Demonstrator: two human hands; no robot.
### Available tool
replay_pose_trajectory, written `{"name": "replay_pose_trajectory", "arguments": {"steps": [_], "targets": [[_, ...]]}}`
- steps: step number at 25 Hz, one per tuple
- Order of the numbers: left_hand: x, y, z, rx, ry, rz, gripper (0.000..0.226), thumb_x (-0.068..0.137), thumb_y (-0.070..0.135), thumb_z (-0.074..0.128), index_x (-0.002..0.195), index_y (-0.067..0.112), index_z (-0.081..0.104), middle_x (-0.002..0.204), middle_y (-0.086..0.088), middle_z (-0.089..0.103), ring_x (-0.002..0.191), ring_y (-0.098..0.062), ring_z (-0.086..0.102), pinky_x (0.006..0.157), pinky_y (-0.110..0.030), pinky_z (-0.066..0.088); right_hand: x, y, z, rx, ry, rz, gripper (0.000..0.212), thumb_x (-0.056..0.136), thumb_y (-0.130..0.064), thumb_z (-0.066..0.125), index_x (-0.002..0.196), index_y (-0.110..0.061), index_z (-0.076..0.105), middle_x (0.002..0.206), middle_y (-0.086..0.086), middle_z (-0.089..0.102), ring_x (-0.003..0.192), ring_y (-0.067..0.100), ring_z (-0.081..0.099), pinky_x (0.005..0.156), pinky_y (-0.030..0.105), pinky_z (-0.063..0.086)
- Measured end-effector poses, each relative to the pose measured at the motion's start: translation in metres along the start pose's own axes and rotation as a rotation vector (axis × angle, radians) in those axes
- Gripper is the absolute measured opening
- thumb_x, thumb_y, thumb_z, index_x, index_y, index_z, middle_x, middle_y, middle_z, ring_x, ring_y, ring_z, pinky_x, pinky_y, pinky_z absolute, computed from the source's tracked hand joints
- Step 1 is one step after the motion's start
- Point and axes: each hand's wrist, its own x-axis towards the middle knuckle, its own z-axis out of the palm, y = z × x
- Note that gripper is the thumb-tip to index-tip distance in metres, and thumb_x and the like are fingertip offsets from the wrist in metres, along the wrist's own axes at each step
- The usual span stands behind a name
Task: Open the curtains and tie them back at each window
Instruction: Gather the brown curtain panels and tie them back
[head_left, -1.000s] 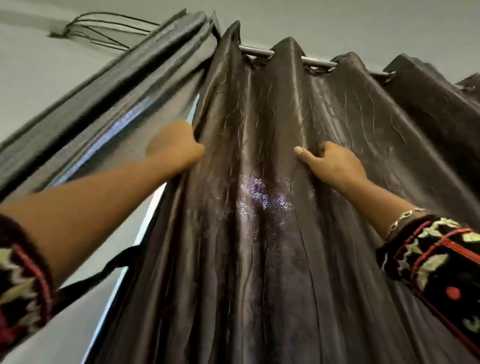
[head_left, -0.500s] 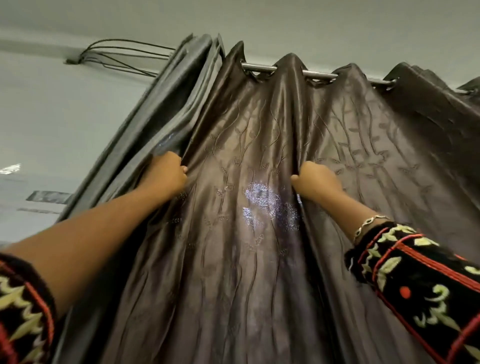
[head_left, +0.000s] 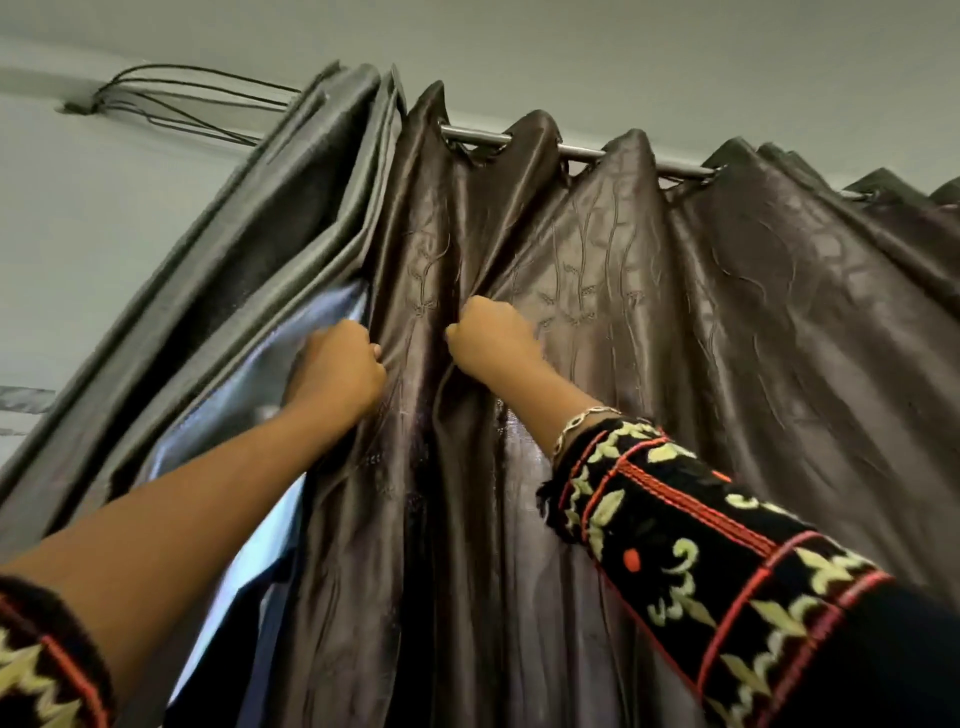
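Left hand (head_left: 337, 371): clenched on the brown curtain (head_left: 727, 364) edge.
Right hand (head_left: 491, 340): a fold is gripped just beside it.
Progress: opening judged barely begun; most cloth is spread along the rod (head_left: 582, 152) beyond the right hand; tying-back not yet done.

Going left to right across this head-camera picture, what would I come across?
Black cables → bunched grey curtain → left hand → right hand → bracelet → embroidered right sleeve. Both hands grip the brown curtain, which spans too wide to place.
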Motion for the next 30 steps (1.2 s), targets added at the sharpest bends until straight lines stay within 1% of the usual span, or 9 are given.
{"name": "replay_pose_trajectory", "arguments": {"steps": [2, 4, 9, 12, 14, 16, 18, 21, 30], "targets": [[-0.003, 0.002, 0.007, -0.013, 0.014, 0.006, 0.041, 0.091, 0.009, 0.048, 0.055, 0.014, 0.031, 0.061, -0.008, 0.041, 0.06, -0.023, 0.04, 0.061, -0.031, 0.027, -0.007, 0.028, -0.011, 0.032, -0.023, 0.038, 0.03, 0.096, -0.028, 0.039, 0.082, -0.005, 0.052, 0.106, 0.021, 0.06, 0.102, 0.036, 0.055, 0.071, 0.031, 0.034], [-0.004, 0.001, 0.013, -0.002, 0.034, 0.018, 0.039, 0.092, 0.01, 0.049, 0.055, 0.006, 0.036, 0.07, -0.025, 0.053, 0.072, -0.037, 0.053, 0.062, -0.033, 0.029, -0.019, 0.057, -0.027, 0.024, 0.011, 0.031, 0.049, 0.098, -0.045, 0.029, 0.064, -0.011, 0.04, 0.09, 0.019, 0.06, 0.094, 0.035, 0.056, 0.07, 0.034, 0.037], [0.002, -0.012, 0.024, 0.031, 0.068, 0.024, 0.032, 0.092, 0.012, 0.05, 0.078, -0.016, 0.054, 0.09, -0.042, 0.057, 0.087, -0.051, 0.056, 0.066, -0.04, 0.036, -0.05, 0.132, -0.07, -0.402, 0.284, -0.034, 0.034, 0.097, -0.031, 0.039, 0.099, -0.002, 0.056, 0.106, 0.019, 0.06, 0.101, 0.037, 0.053, 0.078, 0.039, 0.039], [0.007, -0.018, 0.027, 0.043, 0.063, -0.012, 0.03, 0.092, 0.012, 0.05, 0.082, -0.016, 0.054, 0.091, -0.043, 0.056, 0.088, -0.052, 0.055, 0.069, -0.042, 0.04, -0.058, 0.169, -0.1, -0.478, 0.298, 0.214, 0.055, 0.091, -0.044, 0.048, 0.12, 0.003, 0.046, 0.124, 0.024, 0.048, 0.117, 0.039, 0.042, 0.093, 0.043, 0.038], [0.008, -0.02, 0.03, 0.052, 0.066, -0.024, 0.03, 0.092, 0.011, 0.051, 0.083, -0.017, 0.055, 0.09, -0.042, 0.056, 0.088, -0.052, 0.055, 0.07, -0.042, 0.04, -0.06, 0.187, -0.118, -0.503, 0.224, 0.442, 0.074, 0.084, -0.06, 0.051, 0.124, 0.002, 0.043, 0.127, 0.024, 0.048, 0.12, 0.039, 0.042, 0.092, 0.045, 0.04], [0.007, -0.021, 0.032, 0.061, 0.065, -0.022, 0.03, 0.092, 0.011, 0.05, 0.082, -0.017, 0.055, 0.09, -0.041, 0.056, 0.087, -0.051, 0.055, 0.067, -0.041, 0.037, -0.062, 0.196, -0.123, -0.522, 0.115, 0.541, 0.059, 0.086, -0.056, 0.05, 0.113, -0.003, 0.052, 0.119, 0.019, 0.057, 0.11, 0.037, 0.052, 0.08, 0.039, 0.043], [0.005, -0.022, 0.034, 0.06, 0.071, -0.02, 0.03, 0.093, 0.012, 0.049, 0.081, -0.015, 0.054, 0.091, -0.041, 0.056, 0.088, -0.051, 0.054, 0.065, -0.039, 0.034, -0.064, 0.191, -0.11, -0.521, 0.089, 0.439, 0.036, 0.094, -0.037, 0.044, 0.104, -0.004, 0.056, 0.111, 0.018, 0.062, 0.101, 0.036, 0.058, 0.072, 0.034, 0.042], [0.002, -0.02, 0.037, 0.037, 0.074, -0.02, 0.03, 0.093, 0.013, 0.047, 0.083, -0.015, 0.053, 0.095, -0.042, 0.054, 0.092, -0.051, 0.053, 0.07, -0.043, 0.039, -0.062, 0.164, -0.074, -0.478, 0.137, 0.264, 0.024, 0.095, -0.018, 0.042, 0.094, -0.002, 0.06, 0.101, 0.017, 0.065, 0.094, 0.036, 0.06, 0.065, 0.031, 0.039], [-0.004, -0.016, 0.036, -0.09, 0.06, -0.074, 0.041, 0.094, 0.016, 0.046, 0.057, 0.008, 0.033, 0.073, -0.024, 0.046, 0.081, -0.044, 0.051, 0.064, -0.035, 0.03, -0.028, 0.06, -0.011, -0.285, 0.086, 0.031, 0.026, 0.093, -0.013, 0.04, 0.109, -0.002, 0.058, 0.117, 0.02, 0.06, 0.11, 0.037, 0.055, 0.081, 0.035, 0.044]]}}
